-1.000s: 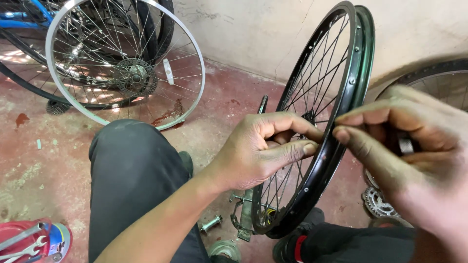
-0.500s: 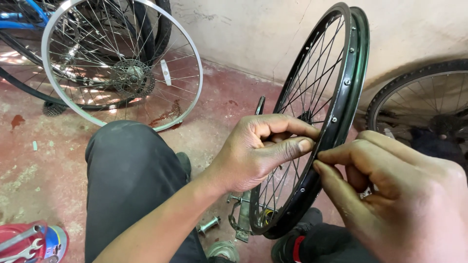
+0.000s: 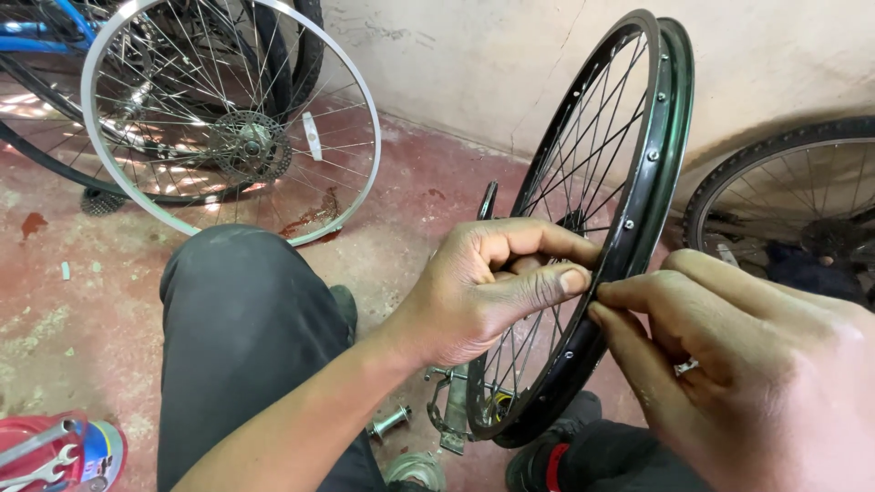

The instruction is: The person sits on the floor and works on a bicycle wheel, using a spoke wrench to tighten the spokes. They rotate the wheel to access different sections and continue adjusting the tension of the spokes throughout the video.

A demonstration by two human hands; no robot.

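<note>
Head view: the right hand (image 3: 729,364) has dropped nearer the black rim (image 3: 638,210) since a second ago — fingertips pinched at a spoke, meeting the left hand (image 3: 492,287), closed on spokes. Rim upright on the floor (image 3: 410,191), centre; silver wheel (image 3: 228,118) far left.

Three bicycle wheels: one black rim (image 3: 638,182) near centre, one silver wheel (image 3: 232,118) far left, one tyred wheel (image 3: 775,173) far right. Two hands.

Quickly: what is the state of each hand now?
Left hand: closed, fingers pinched at the black rim.
Right hand: fingers pinched at the same rim; what they hold cannot be told.
</note>
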